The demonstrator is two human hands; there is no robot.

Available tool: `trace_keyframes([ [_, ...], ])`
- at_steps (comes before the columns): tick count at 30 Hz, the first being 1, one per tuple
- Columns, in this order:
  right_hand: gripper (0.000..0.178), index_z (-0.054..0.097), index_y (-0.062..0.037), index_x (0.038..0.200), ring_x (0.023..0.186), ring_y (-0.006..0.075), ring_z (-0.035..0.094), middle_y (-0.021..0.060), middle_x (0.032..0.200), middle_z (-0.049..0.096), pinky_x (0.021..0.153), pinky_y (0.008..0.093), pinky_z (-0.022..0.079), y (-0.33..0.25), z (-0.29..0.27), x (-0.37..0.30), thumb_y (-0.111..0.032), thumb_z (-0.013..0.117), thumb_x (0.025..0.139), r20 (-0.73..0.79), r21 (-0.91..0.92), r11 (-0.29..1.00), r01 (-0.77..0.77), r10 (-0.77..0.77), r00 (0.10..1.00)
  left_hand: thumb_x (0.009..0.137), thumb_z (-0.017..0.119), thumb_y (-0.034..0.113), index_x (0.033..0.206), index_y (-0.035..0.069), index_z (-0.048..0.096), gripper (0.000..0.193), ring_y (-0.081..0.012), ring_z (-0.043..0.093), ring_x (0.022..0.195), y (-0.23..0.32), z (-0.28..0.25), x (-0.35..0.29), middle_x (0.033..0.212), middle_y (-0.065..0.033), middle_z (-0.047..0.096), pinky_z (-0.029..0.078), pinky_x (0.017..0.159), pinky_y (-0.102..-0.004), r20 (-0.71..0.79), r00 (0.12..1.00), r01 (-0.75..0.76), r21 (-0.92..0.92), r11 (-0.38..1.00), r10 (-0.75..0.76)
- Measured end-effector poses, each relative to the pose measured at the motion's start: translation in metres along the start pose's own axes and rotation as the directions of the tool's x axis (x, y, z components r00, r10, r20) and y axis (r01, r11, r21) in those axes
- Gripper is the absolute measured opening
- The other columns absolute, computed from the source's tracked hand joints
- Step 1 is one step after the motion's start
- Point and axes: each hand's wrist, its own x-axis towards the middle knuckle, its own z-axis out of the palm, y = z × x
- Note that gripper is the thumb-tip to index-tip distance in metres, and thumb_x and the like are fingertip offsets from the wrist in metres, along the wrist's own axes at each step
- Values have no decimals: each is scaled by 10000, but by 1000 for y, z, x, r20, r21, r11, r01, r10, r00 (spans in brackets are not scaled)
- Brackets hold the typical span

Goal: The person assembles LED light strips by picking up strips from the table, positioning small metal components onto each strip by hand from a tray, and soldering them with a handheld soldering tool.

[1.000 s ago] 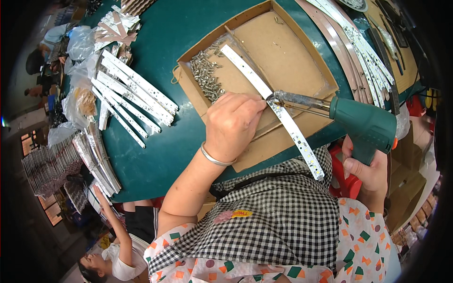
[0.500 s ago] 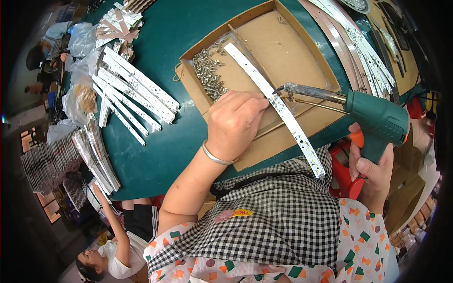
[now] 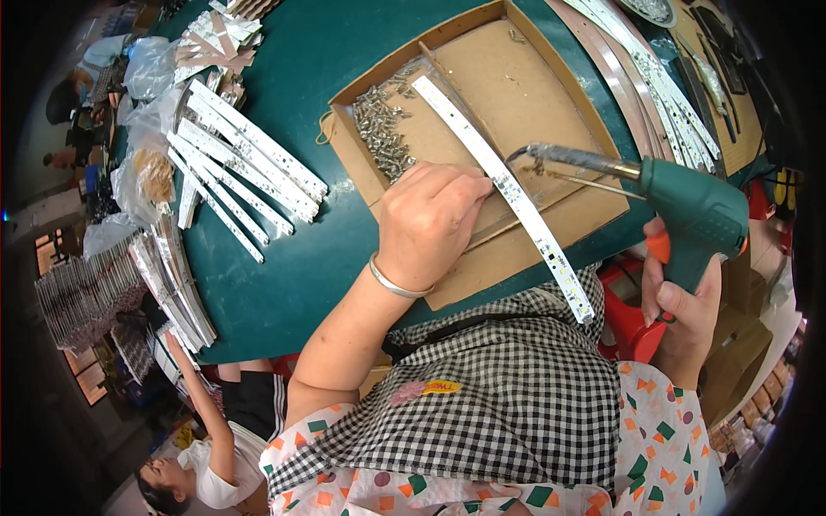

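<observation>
A long, slightly curved white LED strip (image 3: pixel 533 219) lies slantwise across a shallow cardboard box (image 3: pixel 551 95), its near end reaching past the box toward my apron. My left hand (image 3: pixel 428 228) is closed in a pinch at the strip's left edge, near its middle. Whatever sits between those fingertips is hidden. My right hand (image 3: pixel 688 314) grips the handle of a green soldering gun (image 3: pixel 697 215). Its bent, dark tip hovers at the strip's right edge, across from my left fingertips; whether it touches, I cannot tell. Small metal fittings (image 3: pixel 379 129) are heaped in the box's left compartment.
More white LED strips (image 3: pixel 249 159) are fanned out on the green table (image 3: pixel 301 69) at left. Further strips (image 3: pixel 645 69) lie at the far right. A metal dish (image 3: pixel 651 10) stands at the top right. Another person (image 3: pixel 211 456) is at lower left, reaching toward strips.
The soldering gun has shifted slightly to the right, its tip drawing back from the strip near my left fingers. The strip has barely moved, and my left hand stays in place.
</observation>
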Motion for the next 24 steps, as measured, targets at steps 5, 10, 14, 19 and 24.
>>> trace_keyframes([
  [5, 759, 372, 129, 1290, 492, 124, 511, 98, 796, 523, 395, 233, 441, -2, -2, 6, -159, 779, 719, 17, 66, 996, 66, -67, 998, 639, 766, -33, 784, 42, 672, 189, -228, 663, 694, 1, -2, 0, 786, -69, 699, 523, 606, -306, 12, 1000, 15, 13, 1000, -15],
  [10, 779, 357, 125, 1319, 488, 119, 515, 71, 769, 514, 401, 219, 439, -1, -15, 7, -163, 777, 728, -30, 56, 977, 204, -202, 979, 641, 793, 1, 834, 38, 690, 222, -244, 663, 696, 10, -21, 5, 799, -92, 700, 523, 605, -311, 41, 995, 91, 61, 994, -94],
  [14, 792, 349, 121, 1356, 558, 118, 529, 78, 815, 521, 451, 208, 442, -3, -23, 11, -141, 768, 738, -93, -111, 929, 353, -363, 927, 608, 819, 59, 909, 45, 698, 325, -250, 658, 758, 28, -32, 9, 865, -91, 702, 518, 657, -329, 95, 995, 28, 52, 998, -33],
  [19, 672, 387, 95, 1362, 741, 119, 521, 91, 969, 540, 555, 213, 455, 1, -17, 30, 69, 665, 752, -273, -399, 779, 483, -604, 749, 668, 683, 99, 961, 27, 690, 302, -236, 609, 845, 65, -12, 19, 1023, -86, 675, 476, 653, -341, 323, 912, -216, -150, 965, 254],
  [24, 498, 527, 37, 1222, 835, 105, 553, 70, 1031, 620, 758, 245, 464, 16, -51, 41, 105, 698, 759, -241, -614, 634, 471, -718, 653, 653, 650, 108, 955, -1, 684, 323, -185, 549, 759, 66, -3, 16, 975, -88, 652, 439, 618, -298, 339, 844, -386, -152, 910, 415],
])
